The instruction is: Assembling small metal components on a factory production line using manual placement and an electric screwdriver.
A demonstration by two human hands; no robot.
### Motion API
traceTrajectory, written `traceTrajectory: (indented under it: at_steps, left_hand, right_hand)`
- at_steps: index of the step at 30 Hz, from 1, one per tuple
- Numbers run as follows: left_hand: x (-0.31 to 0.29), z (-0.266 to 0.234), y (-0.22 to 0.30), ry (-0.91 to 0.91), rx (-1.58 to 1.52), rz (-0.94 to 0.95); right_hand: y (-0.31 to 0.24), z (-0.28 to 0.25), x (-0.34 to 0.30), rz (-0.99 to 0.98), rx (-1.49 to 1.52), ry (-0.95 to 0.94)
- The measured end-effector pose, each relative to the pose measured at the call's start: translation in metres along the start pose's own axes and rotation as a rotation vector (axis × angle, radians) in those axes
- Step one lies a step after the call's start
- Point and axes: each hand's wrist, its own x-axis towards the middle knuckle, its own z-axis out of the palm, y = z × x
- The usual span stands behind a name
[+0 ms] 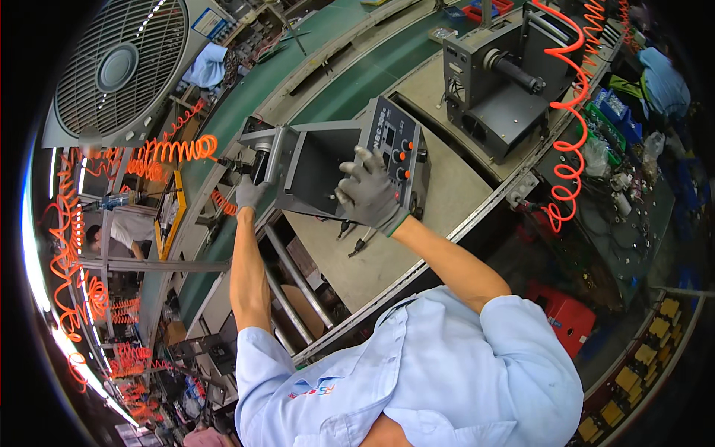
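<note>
A dark grey welding-machine housing (316, 167) stands tilted on the workbench, its open cavity toward me. Its front panel (390, 138) carries a small display and orange-tipped knobs. My right hand (370, 192), in a grey glove, is in front of that panel with fingers spread and nothing in them; whether it touches is hard to tell. At the housing's left end my left hand (249, 195), also gloved, is closed beside a black cylindrical part (261, 162). What its fingers hold is hidden. A dark tool-like piece on an orange coiled hose (186, 147) is just above it.
A second grey housing (495, 97) with a spool shaft sits at the back right. Red coiled hose (570, 153) hangs in front of it. Metal rollers (290, 316) lie below the left forearm. A large fan (119, 67) is at upper left, a green conveyor (357, 78) behind.
</note>
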Motion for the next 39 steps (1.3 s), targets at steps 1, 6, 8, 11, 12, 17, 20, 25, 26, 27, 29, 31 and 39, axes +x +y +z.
traceTrajectory:
  at_steps: [1, 6, 8, 11, 12, 17, 20, 25, 26, 27, 29, 31, 39]
  left_hand:
    - [-0.011, 0.001, -0.005, 0.028, 0.018, -0.025]
    - [-0.094, -0.003, 0.056, 0.041, -0.006, -0.169]
    - [-0.134, -0.016, 0.091, 0.019, -0.093, -0.159]
    - [-0.187, -0.014, 0.136, 0.002, -0.104, -0.272]
    - [-0.202, -0.017, 0.154, -0.011, -0.114, -0.294]
    - [-0.251, -0.019, 0.191, 0.071, -0.285, -0.324]
    - [-0.248, -0.027, 0.196, -0.024, -0.34, -0.381]
    - [-0.251, -0.019, 0.195, -0.015, -0.373, -0.406]
    - [-0.251, -0.02, 0.194, -0.02, -0.374, -0.408]
    - [-0.252, -0.02, 0.194, -0.015, -0.404, -0.41]
    - [-0.252, -0.02, 0.193, -0.015, -0.435, -0.415]
    - [-0.25, -0.018, 0.19, 0.005, -0.417, -0.398]
    - [-0.217, -0.008, 0.144, 0.042, -0.486, -0.295]
  right_hand:
    - [0.007, -0.005, 0.001, -0.027, 0.016, -0.04]
    - [0.103, -0.038, 0.026, -0.17, -0.007, 0.007]
    - [0.138, -0.054, 0.041, -0.195, -0.003, -0.001]
    - [0.179, -0.061, 0.047, -0.074, 0.052, -0.008]
    - [0.189, -0.066, 0.048, -0.072, 0.029, 0.015]
    - [0.207, -0.066, 0.039, -0.001, 0.109, 0.121]
    - [0.207, -0.068, 0.038, 0.054, 0.077, 0.133]
    - [0.205, -0.074, 0.036, 0.039, 0.045, 0.126]
    - [0.205, -0.074, 0.036, 0.026, 0.037, 0.124]
    - [0.204, -0.077, 0.035, 0.028, 0.035, 0.119]
    - [0.202, -0.081, 0.031, 0.105, -0.016, 0.046]
    - [0.201, -0.082, 0.032, 0.09, -0.013, 0.045]
    - [0.188, -0.069, 0.029, 0.05, -0.089, 0.024]
